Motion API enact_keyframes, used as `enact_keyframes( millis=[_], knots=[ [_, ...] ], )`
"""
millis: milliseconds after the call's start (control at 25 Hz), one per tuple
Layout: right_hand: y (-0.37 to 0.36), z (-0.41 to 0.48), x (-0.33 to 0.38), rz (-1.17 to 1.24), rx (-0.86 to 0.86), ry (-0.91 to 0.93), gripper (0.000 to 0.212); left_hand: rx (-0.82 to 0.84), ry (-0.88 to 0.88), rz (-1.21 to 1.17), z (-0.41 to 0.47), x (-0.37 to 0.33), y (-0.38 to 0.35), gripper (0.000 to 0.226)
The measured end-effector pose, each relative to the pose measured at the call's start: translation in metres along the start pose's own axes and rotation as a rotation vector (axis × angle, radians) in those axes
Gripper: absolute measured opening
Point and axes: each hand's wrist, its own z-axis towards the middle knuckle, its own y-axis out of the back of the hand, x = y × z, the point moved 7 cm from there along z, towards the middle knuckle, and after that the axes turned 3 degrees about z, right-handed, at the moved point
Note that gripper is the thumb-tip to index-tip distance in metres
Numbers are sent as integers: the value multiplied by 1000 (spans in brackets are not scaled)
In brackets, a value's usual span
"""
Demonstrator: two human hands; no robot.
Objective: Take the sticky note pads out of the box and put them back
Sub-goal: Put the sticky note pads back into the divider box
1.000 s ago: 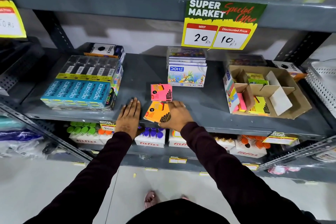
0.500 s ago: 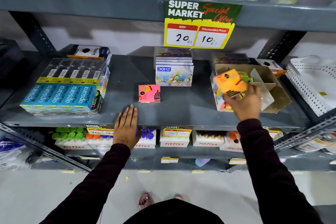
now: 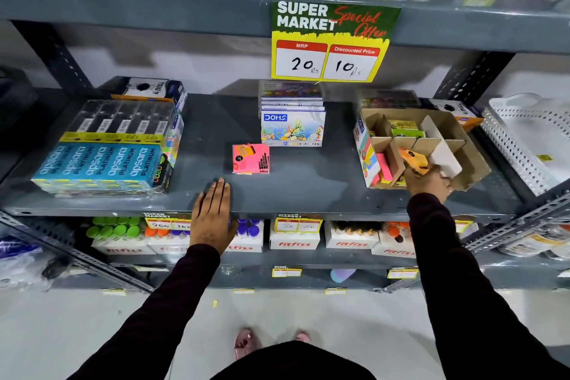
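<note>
A brown cardboard box [image 3: 470, 145] with dividers stands on the right of the grey shelf [image 3: 308, 194]. My right hand [image 3: 428, 183] grips an orange sticky note pad [image 3: 413, 159] and holds it tilted in a front compartment of the box. Pink and yellow pads [image 3: 384, 171] stand in the box's left compartment, and green-yellow pads [image 3: 404, 128] lie at its back. A pink sticky note pad [image 3: 250, 159] lies alone on the shelf's middle. My left hand [image 3: 212, 216] rests flat on the shelf's front edge, just below that pink pad, holding nothing.
Doms oil pastel boxes [image 3: 292, 123] are stacked behind the pink pad. A wrapped block of Apsara pencil packs [image 3: 105, 154] fills the shelf's left. A white perforated basket [image 3: 530, 139] sits at far right. A price sign [image 3: 331, 43] hangs from the shelf above. Fitfizz boxes [image 3: 294, 241] line the lower shelf.
My right hand lifted the orange pad from the shelf's middle, carried it right and lowered it into the box. The left hand stayed flat on the shelf edge.
</note>
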Motion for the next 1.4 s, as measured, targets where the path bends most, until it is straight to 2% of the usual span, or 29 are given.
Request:
enact_keyframes(
  millis=[160,240,360,400,440,480,560,640,720,840,1000,1160,1400],
  knots=[
    [-9,-8,-7,-65,19,-11,64,11,5,8,0,1,-2,79],
    [-1,-13,-2,-115,-30,23,57,11,4,8,0,1,-2,79],
    [21,-37,41,-46,-255,222,46,5,10,15,1,1,-1,80],
    [18,-50,62,14,-260,316,43,7,14,16,1,0,-1,80],
    [8,-66,86,75,-193,421,41,8,15,15,0,0,-1,79],
    [-9,-85,110,152,-57,531,38,9,14,15,0,0,-1,79],
    [-55,-130,150,245,312,719,29,7,7,13,0,0,0,78],
    [-102,-165,175,66,577,862,41,4,3,-1,-1,0,2,79],
    [-138,-182,192,-141,705,968,58,5,11,-22,-1,0,4,80],
    [-169,-187,214,-341,760,1088,73,12,13,-13,-2,-2,5,78],
    [-191,-190,238,-559,741,1210,83,27,28,-4,-2,-1,2,74],
    [-195,-186,241,-635,715,1217,76,28,32,2,-1,0,-1,74],
    [-186,-176,227,-621,719,1161,72,29,32,14,-1,-1,-1,78]
  ],
)
